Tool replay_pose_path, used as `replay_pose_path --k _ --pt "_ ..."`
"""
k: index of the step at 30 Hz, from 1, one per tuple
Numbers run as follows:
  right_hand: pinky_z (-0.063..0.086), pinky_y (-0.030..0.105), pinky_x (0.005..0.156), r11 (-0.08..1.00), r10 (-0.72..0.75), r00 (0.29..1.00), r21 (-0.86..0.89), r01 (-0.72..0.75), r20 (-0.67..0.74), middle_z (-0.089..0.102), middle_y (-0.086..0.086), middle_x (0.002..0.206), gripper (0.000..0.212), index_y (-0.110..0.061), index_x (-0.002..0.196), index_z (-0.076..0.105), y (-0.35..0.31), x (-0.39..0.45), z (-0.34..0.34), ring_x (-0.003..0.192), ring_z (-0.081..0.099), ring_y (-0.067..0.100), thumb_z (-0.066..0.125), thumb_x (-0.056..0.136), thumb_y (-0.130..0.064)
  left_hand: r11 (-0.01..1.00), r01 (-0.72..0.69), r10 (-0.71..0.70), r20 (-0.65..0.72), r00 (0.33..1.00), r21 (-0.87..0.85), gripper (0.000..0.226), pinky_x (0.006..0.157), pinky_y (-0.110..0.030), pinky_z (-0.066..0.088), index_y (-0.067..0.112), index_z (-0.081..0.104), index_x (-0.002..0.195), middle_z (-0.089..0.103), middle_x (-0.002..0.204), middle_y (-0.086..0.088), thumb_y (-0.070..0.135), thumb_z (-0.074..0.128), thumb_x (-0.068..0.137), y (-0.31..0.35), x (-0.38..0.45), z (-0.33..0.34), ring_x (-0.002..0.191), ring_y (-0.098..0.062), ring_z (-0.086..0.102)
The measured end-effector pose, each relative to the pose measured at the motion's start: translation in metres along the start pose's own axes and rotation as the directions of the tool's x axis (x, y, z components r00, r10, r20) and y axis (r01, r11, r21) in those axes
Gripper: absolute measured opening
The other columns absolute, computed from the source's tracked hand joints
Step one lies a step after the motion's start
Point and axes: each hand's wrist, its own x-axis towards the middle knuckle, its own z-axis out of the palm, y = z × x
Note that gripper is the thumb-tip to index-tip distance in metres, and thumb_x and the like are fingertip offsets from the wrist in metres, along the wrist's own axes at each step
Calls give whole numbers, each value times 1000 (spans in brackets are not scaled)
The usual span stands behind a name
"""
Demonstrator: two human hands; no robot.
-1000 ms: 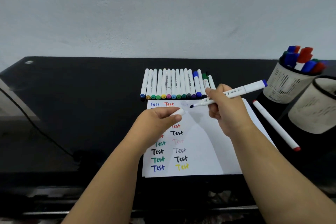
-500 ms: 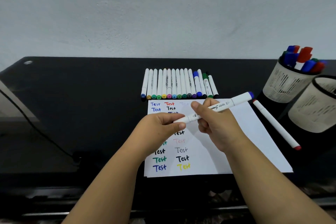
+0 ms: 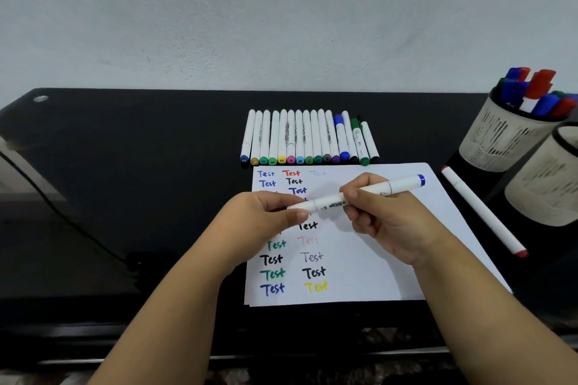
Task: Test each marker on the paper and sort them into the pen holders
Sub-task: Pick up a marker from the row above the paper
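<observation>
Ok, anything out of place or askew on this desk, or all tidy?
One red-tipped marker lies loose and diagonal on the desk, between the paper and the pen holders, apart from the neat marker row. A few "Test" marks are very faint. Nothing looks spilled or damaged.

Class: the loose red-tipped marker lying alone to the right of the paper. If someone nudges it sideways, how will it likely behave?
The red-tipped marker looks like a slim, round barrel, so it would probably roll across the smooth black table. It seems stiff and light. With the pen holder nearby, it may stop there.
</observation>
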Motion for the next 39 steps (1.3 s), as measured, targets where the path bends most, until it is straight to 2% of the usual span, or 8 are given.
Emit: replay_pose_path --k 8,12,19,21,24,29,34,39 --pt "24 19 40 980 21 999 199 -14 -33 39 1 44 25 -19 52 46 3 -2 2 42 30 11 65 68 -16 997 -22 25 45 999 -72 10 66 -22 38 34 74 71 72 79 11 36 69 80 6 -1 9 79 -17 50" --pt "24 20 42 983 17 1000 185 -14 -12 41 1 45 26 -19 53 45 3 -4 3 42 31 11 64 70 -16 997 -26 28 30 999 -74 9 65 -22 39 34 72 73 72 74 10 30 69 81 6 -2 9 77 -18 49" --pt "26 21 44 985 13 1000 173 -8 -23 41 1 47 24 -18 58 44 3 -1 5 45 33 12 66 68 -17 998 -61 60 -46 997 -19 28 57 -21 35 37 71 57 68 88 -13 31 67 84 5 -2 16 71 -17 46" --pt "26 21 44 987 13 999 158 -8 -32 41 1 47 23 -17 61 45 4 -2 6 46 32 12 66 68 -18 997 -74 73 -65 995 -10 29 52 -19 35 42 70 59 61 70 -6 31 65 85 6 -2 18 66 -16 44" --pt "27 22 46 994 12 999 106 -6 -50 44 3 50 21 -14 69 46 5 -2 10 46 34 11 66 68 -20 997 -74 74 -104 992 1 38 54 -20 38 53 65 55 60 71 -5 32 65 86 5 0 15 65 -14 47" --pt "30 19 47 995 42 991 91 -31 -124 48 0 54 13 -14 73 58 3 0 13 47 39 9 68 69 -22 995 -74 81 -135 988 61 30 57 -25 37 48 62 65 51 61 8 29 62 89 3 3 15 55 -9 41" --pt "35 17 46 986 68 974 163 -32 -218 53 0 59 9 -12 77 60 -4 -3 1 50 41 8 63 85 -15 980 -90 118 -152 981 180 28 55 -20 37 50 54 73 56 73 8 30 57 92 3 0 8 58 -7 44" --pt "39 23 55 990 -26 956 -143 -17 -292 53 1 66 7 -13 86 64 -14 -10 -14 58 41 12 70 82 -10 971 -109 146 -166 975 212 23 58 -17 36 49 50 86 57 85 17 29 59 91 -2 -7 4 73 -2 52"
